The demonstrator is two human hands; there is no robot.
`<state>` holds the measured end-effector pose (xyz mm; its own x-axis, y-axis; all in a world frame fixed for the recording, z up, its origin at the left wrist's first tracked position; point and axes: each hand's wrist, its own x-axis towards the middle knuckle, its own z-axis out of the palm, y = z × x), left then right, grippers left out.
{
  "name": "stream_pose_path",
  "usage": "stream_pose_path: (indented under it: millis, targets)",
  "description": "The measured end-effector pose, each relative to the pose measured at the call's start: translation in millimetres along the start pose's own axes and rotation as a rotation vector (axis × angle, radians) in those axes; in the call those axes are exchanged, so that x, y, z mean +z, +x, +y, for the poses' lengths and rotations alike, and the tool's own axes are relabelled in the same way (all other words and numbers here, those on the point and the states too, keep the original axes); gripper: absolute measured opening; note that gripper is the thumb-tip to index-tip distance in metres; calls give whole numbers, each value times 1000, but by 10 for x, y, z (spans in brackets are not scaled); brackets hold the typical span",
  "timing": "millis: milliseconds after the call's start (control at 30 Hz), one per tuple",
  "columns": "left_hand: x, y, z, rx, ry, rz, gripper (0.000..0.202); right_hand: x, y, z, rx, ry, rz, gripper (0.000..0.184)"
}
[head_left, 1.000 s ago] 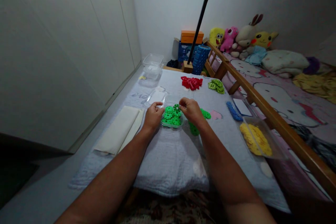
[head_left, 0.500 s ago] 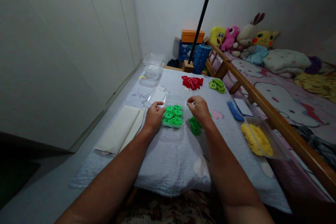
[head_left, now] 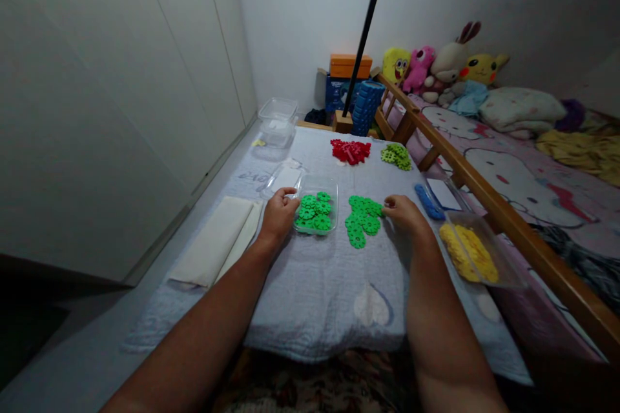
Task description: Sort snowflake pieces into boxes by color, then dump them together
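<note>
My left hand (head_left: 279, 214) is closed on the left wall of a clear plastic box (head_left: 336, 206), which stands upright on the cloth. Inside the box lie several green flower-shaped plastic discs (head_left: 316, 210). To its right, a loose pile of green discs (head_left: 363, 216) is spread on the cloth, some overlapping. At the right edge of that pile is my right hand (head_left: 405, 214), fingers pinched together at an outermost disc, most of which they hide. A clear lid (head_left: 285, 177) lies behind the left side of the box.
Red pieces (head_left: 351, 151) and lime-green discs (head_left: 396, 156) lie in piles farther back. On the right are a box of yellow pieces (head_left: 467, 253), blue pieces (head_left: 429, 202) and a wooden bed rail (head_left: 465, 177). Folded cream cloth (head_left: 213, 242) lies left; clear boxes (head_left: 278, 122) stand back left.
My right hand has moved right, from beside the clear box to the far edge of the green pile, uncovering the pile. My left hand stays on the box. The view has shifted slightly.
</note>
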<state>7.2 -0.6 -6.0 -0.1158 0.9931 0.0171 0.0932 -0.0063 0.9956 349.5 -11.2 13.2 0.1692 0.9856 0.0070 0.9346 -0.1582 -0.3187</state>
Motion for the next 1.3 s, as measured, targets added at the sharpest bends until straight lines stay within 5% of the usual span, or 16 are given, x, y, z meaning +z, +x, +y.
stream_pose_path:
  millis: [133,433,667,800,900,1300]
  targets:
    - [-6,25,-49,-8,-27,-4,42,60,5,24,-12,75,-37,8]
    - [2,-9,2,8,0,1,38,-101,-98,25,21,391,-61,9]
    - [11,-27,36,-5,-8,-6,38,-68,-149,-674,-157,653,88,14]
    - [9,-17,15,2,0,-14,39,105,-229,-1152,-372,511,265,6]
    - [6,-9,3,4,9,-16,40,226,-269,-1331,-388,338,356,9]
    - [21,-23,35,0,7,-16,39,412,-202,-1386,-402,95,361,10]
